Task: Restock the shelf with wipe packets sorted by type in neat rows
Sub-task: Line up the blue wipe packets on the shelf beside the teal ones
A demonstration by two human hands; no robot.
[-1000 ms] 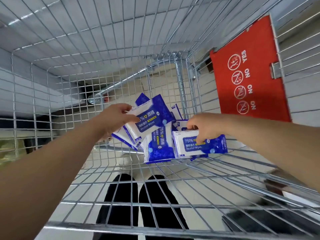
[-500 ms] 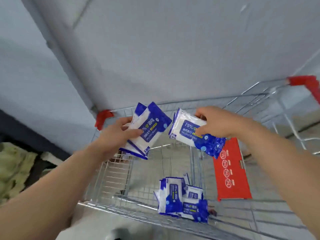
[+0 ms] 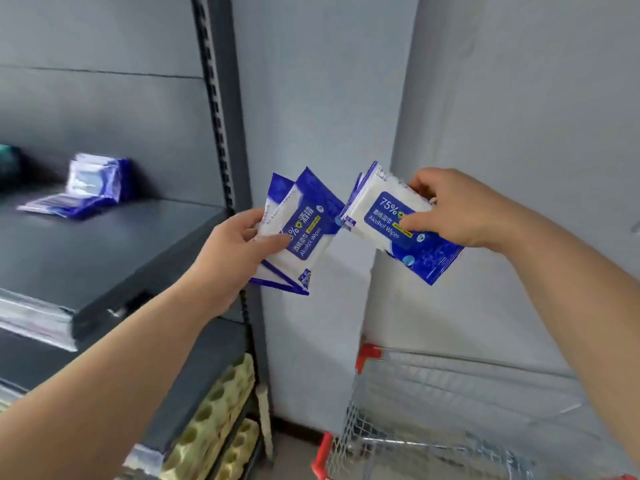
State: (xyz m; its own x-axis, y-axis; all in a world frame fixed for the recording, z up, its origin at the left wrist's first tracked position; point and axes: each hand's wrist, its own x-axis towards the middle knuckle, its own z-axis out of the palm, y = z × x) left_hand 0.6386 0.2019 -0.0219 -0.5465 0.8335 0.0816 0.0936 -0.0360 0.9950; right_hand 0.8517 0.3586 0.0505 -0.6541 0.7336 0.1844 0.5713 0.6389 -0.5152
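My left hand [image 3: 232, 251] grips a small stack of blue-and-white alcohol wipe packets [image 3: 304, 230], held up in front of the wall to the right of the shelf's end. My right hand [image 3: 446, 209] pinches another few of the same wipe packets [image 3: 401, 223] beside them; the two bunches almost touch. On the dark grey shelf [image 3: 104, 251] at the left lies a blurred pile of blue wipe packets [image 3: 86, 188], some upright against the back panel, some flat.
A slotted shelf upright [image 3: 221, 133] stands between the shelf and the pale wall. A wire shopping cart [image 3: 433, 427] with red corners stands at the lower right. Yellow patterned packs [image 3: 214, 420] fill a lower shelf. A dark green item [image 3: 8, 164] sits at the far left.
Both hands have lifted their packets out of the cart and up. The view has swung left from the cart to the shelf.
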